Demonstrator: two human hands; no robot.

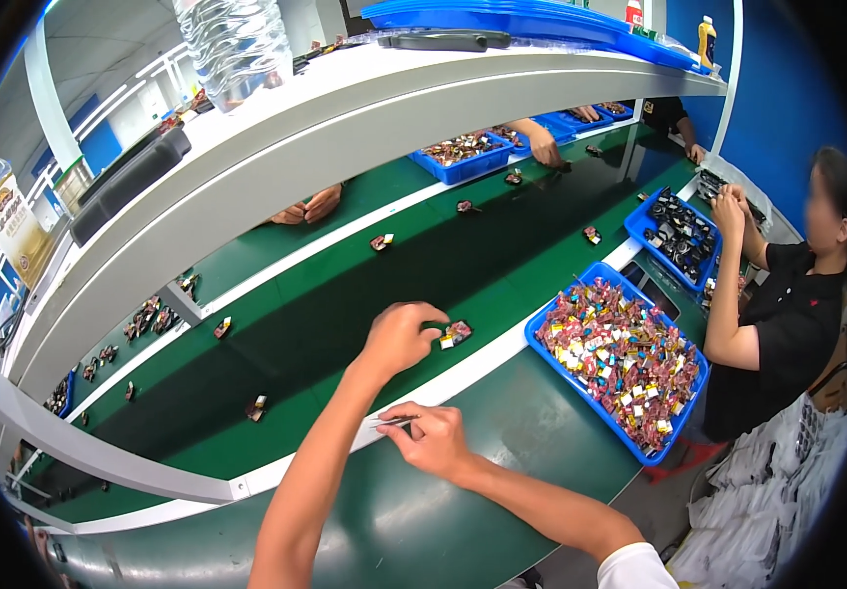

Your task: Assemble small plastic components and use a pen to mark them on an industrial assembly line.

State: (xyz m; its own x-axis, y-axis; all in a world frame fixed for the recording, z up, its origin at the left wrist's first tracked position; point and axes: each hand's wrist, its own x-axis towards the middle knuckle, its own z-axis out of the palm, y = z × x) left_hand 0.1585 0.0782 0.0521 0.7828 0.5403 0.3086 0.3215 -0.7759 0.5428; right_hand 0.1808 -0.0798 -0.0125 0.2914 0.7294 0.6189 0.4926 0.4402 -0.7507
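My left hand [404, 336] is over the green conveyor belt [320, 285], its thumb and index finger apart. Right beside those fingertips lies a small part [456, 334] with reddish wires and a white and yellow piece; I cannot tell whether they touch it. My right hand [433, 440] is closed on slim metal tweezers [396, 421] above the white rail at the belt's near edge. The tweezers' tips point left, toward my left forearm.
Similar parts [381, 242] lie spaced along the belt. A blue tray [548, 351] heaped with them stands at right, beside a co-worker [792, 285] holding something small. Another blue tray [651, 240] holds black parts. A grey shelf [345, 123] spans overhead; other people's hands [307, 208] are across the belt.
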